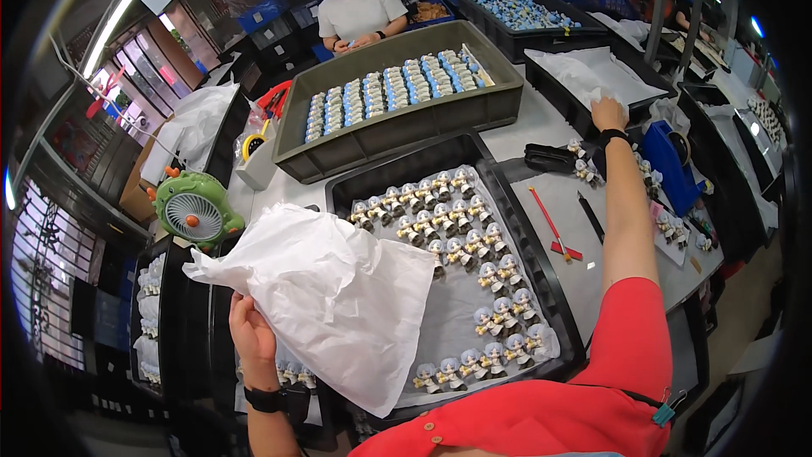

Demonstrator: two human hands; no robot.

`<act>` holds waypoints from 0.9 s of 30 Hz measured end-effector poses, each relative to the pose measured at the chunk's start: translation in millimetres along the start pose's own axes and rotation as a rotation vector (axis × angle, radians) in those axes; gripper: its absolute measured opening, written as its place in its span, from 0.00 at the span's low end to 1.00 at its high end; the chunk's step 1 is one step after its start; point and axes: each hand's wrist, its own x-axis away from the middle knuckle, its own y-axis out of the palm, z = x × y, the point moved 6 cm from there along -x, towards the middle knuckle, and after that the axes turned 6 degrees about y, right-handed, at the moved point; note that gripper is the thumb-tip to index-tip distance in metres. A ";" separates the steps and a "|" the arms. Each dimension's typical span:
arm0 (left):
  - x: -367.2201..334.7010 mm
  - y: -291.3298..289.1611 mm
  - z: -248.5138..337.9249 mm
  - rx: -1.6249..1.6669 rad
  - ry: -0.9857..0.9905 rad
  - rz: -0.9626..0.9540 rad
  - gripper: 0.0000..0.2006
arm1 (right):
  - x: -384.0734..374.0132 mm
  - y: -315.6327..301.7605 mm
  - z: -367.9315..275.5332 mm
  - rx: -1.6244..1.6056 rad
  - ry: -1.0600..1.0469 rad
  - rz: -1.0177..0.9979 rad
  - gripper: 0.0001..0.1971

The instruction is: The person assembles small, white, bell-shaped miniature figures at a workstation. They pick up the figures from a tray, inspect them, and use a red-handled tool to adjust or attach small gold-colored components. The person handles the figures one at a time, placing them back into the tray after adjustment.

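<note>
My left hand [252, 330] grips the edge of a crumpled sheet of white paper [338, 288], which hangs over the left part of a black tray [529, 258]. Small figurines [457, 211] with pale hair stand in rows in that tray, on a pale liner. The paper hides the tray's left side. My right arm reaches far out to another black tray [554, 89] lined with white paper [584, 68]. There my right hand [609, 114] has its fingers closed on the paper; the fingertips are partly hidden.
Beyond stands a grey-green crate [406, 123] of blue-and-white figurines. A person [359, 13] sits behind it. A green fan [193, 210] is at left. A red brush [550, 222], a black pen-like tool [590, 216] and a blue holder [672, 169] lie at right.
</note>
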 end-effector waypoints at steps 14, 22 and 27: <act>9.5 20.5 -18.0 -0.008 -0.131 -0.045 0.13 | 118.6 -126.5 -157.8 -1.186 -0.433 -0.631 0.16; 26.2 29.7 24.6 0.030 -0.119 -0.049 0.17 | 354.6 -154.5 -255.0 -0.688 -1.136 -1.257 0.32; 42.7 28.0 63.3 0.213 -0.070 -0.233 0.20 | 405.4 -124.9 -272.9 -0.872 -0.833 -1.563 0.31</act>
